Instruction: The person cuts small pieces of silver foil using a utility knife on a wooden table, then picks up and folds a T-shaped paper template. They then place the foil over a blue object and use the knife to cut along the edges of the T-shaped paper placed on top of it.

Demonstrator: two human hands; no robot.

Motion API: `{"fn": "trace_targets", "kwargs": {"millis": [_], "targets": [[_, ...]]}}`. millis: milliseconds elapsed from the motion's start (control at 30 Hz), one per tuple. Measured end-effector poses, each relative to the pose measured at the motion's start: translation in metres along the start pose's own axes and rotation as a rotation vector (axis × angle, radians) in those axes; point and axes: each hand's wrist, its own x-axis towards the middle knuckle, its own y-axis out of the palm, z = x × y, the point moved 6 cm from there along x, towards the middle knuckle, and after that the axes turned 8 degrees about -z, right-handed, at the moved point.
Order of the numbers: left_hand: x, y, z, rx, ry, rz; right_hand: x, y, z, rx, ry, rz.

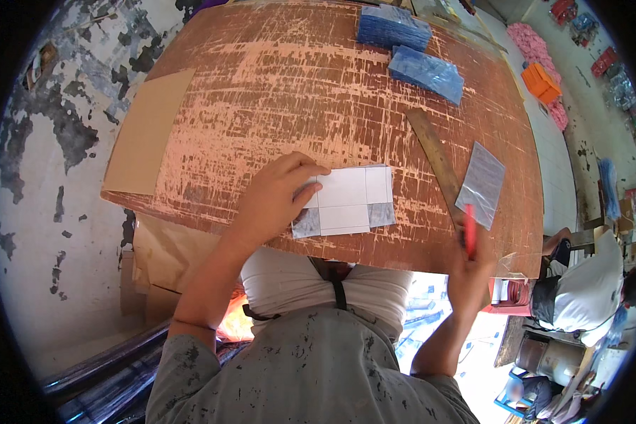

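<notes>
A white card template (343, 187) with ruled lines lies near the front edge of the worn brown tabletop. Greyish plastic film (306, 225) shows at its cut-away lower corners. On the card's left edge rest the thumb and fingers of my left hand (277, 194), spread a little and pressing it down. My right hand (471, 265), partly blurred, is closed round a slim red tool (470, 230) whose kind I cannot make out. This hand is over the table's front right, just below a greyish plastic sheet (482, 180). A long flat ruler (432, 155) lies between card and sheet.
Two blue plastic stacks (394, 30) (425, 73) sit at the far right of the table (275, 92). Brown cardboard (150, 134) lies along its left edge. Beyond the right side are an orange basket (541, 83), a pink bundle (530, 49) and another person (579, 304).
</notes>
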Motion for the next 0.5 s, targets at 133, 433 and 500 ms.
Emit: {"fn": "trace_targets", "kwargs": {"millis": [133,433,500], "targets": [[-0.024,0.007,-0.016,0.342,0.335,-0.225,-0.001,0.055,0.056,0.011,-0.429,0.211],[-0.063,0.024,-0.012,0.320,0.278,-0.096,-0.004,0.095,0.068,-0.135,-0.564,0.361],[-0.063,0.022,-0.007,0.286,0.250,-0.098,-0.003,0.097,0.068,-0.136,-0.560,0.374]]}}
